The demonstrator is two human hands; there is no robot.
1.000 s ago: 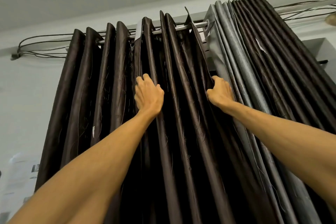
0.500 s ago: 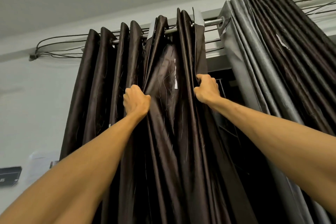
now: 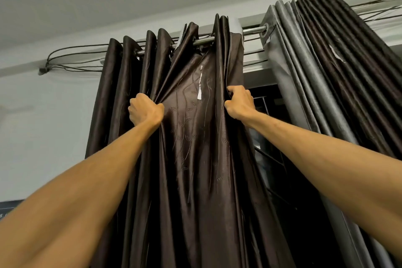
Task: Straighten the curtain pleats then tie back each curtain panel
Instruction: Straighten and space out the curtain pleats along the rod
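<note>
- Left curtain panel (image 3: 195,159): dark brown, hung by eyelets on the rod (image 3: 203,41). Its left part is bunched into pleats, and one wide flat span is stretched between the two hands.
- Left hand (image 3: 145,112): raised, grip is a full fist, fingers curled tight round a gathered fold at the left edge of the flat span.
- Right hand (image 3: 239,102): raised slightly higher, grip closed, fingers hooked round the panel's right-hand edge.
- The flat span shows a stitched leaf pattern and a white mark (image 3: 200,85) near the top, just above hand level.
- Right curtain panel (image 3: 326,72): stacked in tight pleats at the right end of the rod, apart from both hands. Grey backing shows at its left edge, dark face further right.
- Gap between the panels: dark window bars (image 3: 274,160) behind the right forearm.
- Cables (image 3: 76,59) run along the wall (image 3: 43,126) behind the rod, looped left of the left panel.
</note>
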